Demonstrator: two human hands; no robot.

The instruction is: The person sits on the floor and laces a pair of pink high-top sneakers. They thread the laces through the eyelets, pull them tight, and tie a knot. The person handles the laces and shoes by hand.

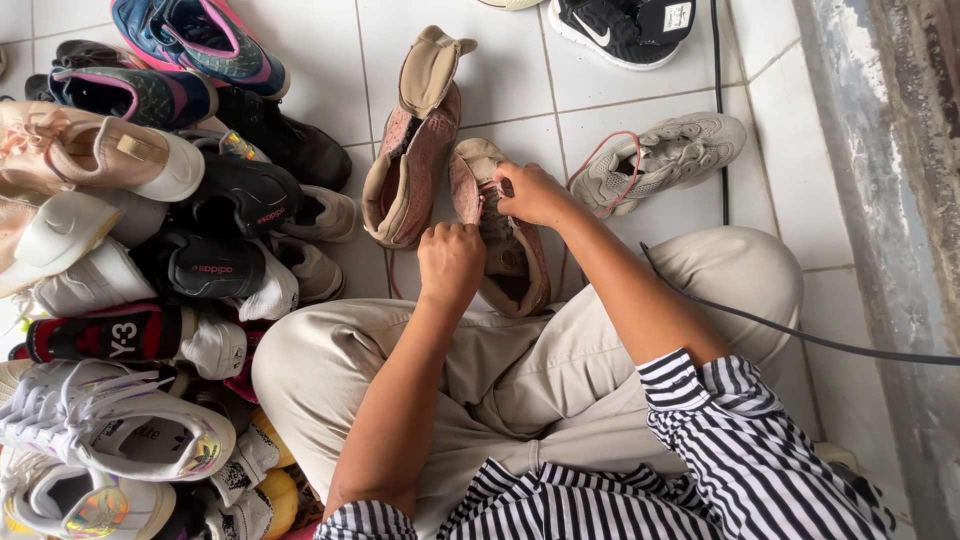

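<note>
A pink and tan high-top shoe (pixel 520 262) lies on the white tiled floor in front of my crossed legs. My left hand (pixel 450 260) is closed on its near side, apparently gripping the lace or tongue. My right hand (pixel 530 192) pinches the lace near the shoe's toe end. Its matching shoe (pixel 415 150) lies just to the left, tongue flopped outward, untouched.
A big pile of several sneakers (pixel 150 250) fills the left side. A grey sneaker with a pink lace (pixel 665 155) sits right of my hands, a black shoe (pixel 625 28) beyond it. A black cable (pixel 800 335) crosses my right knee. A wall (pixel 900 200) runs along the right.
</note>
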